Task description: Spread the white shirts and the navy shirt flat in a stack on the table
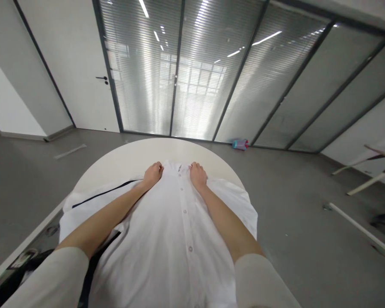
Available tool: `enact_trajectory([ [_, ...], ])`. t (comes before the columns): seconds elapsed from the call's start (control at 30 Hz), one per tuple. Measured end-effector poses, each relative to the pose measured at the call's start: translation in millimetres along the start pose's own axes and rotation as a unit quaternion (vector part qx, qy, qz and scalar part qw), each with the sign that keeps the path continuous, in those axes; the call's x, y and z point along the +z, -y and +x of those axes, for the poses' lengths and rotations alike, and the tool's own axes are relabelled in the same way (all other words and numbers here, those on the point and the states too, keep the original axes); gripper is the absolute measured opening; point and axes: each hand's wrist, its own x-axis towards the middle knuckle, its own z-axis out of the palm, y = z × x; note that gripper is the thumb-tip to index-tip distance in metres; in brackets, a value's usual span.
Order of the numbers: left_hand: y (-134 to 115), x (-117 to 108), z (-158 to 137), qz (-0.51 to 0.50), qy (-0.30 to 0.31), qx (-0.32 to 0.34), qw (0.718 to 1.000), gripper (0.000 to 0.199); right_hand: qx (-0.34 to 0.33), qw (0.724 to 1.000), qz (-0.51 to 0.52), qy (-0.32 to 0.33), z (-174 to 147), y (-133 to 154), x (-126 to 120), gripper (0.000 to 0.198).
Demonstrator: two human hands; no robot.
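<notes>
A white button-up shirt [176, 226] lies spread front-up on a round white table [128, 160], its row of buttons running toward me. My left hand [153, 173] rests on the shirt's far edge, left of the collar, fingers curled into the cloth. My right hand [197, 174] sits on the same edge, right of the collar, fingers also curled on the fabric. Both forearms stretch over the shirt. A thin dark trim line [99, 194] runs along the left sleeve.
Grey floor surrounds the table. A pink and blue bottle [240, 144] lies by the glass partition with blinds. A white door [80, 64] stands at the left. White bars and boards [359, 226] lie on the floor at right. Dark items [22, 261] sit at lower left.
</notes>
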Motion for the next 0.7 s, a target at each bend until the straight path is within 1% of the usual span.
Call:
enact_trajectory([
  [0.07, -2.2, -6.3, -9.2, 0.014, -0.01, 0.014, 1.0, 0.028, 0.007, 1.0, 0.003, -0.003, -6.3, -4.1, -9.9, 0.03],
  [0.13, -4.0, -17.9, -27.7, 0.038, -0.022, 0.059, 0.997, 0.034, 0.001, 1.0, 0.0, -0.018, -20.9, -12.9, -27.7, 0.04],
  [0.2, -4.6, -29.3, -53.6, 0.058, -0.009, 0.112, 0.992, 0.042, -0.02, 1.0, -0.007, -0.001, -45.8, -25.2, -46.4, 0.046],
  [0.23, -4.0, -33.2, -68.1, 0.064, 0.013, 0.121, 0.99, 0.047, -0.032, 0.999, -0.013, 0.024, -61.3, -31.7, -53.6, 0.049],
  [0.27, -2.6, -35.2, -82.5, 0.068, 0.044, 0.114, 0.99, 0.053, -0.04, 0.997, -0.022, 0.059, -77.8, -37.8, -58.5, 0.053],
  [0.33, 2.7, -34.2, -107.9, 0.087, 0.11, 0.08, 0.987, 0.066, -0.035, 0.989, -0.049, 0.132, -108.6, -47.2, -60.8, 0.062],
  [0.37, 6.5, -31.8, -117.4, 0.102, 0.129, 0.069, 0.984, 0.071, -0.029, 0.984, -0.065, 0.162, -120.8, -50.0, -58.9, 0.065],
  [0.43, 15.1, -25.9, -128.2, 0.133, 0.137, 0.075, 0.979, 0.074, -0.019, 0.975, -0.088, 0.201, -135.0, -51.9, -51.7, 0.068],
  [0.53, 26.4, -19.4, -125.1, 0.156, 0.126, 0.101, 0.974, 0.072, -0.016, 0.97, -0.101, 0.22, -131.2, -49.4, -39.7, 0.069],
  [0.7, 37.8, -13.8, -93.4, 0.162, 0.13, 0.099, 0.973, 0.072, -0.02, 0.969, -0.093, 0.229, -91.6, -46.2, -24.2, 0.068],
])
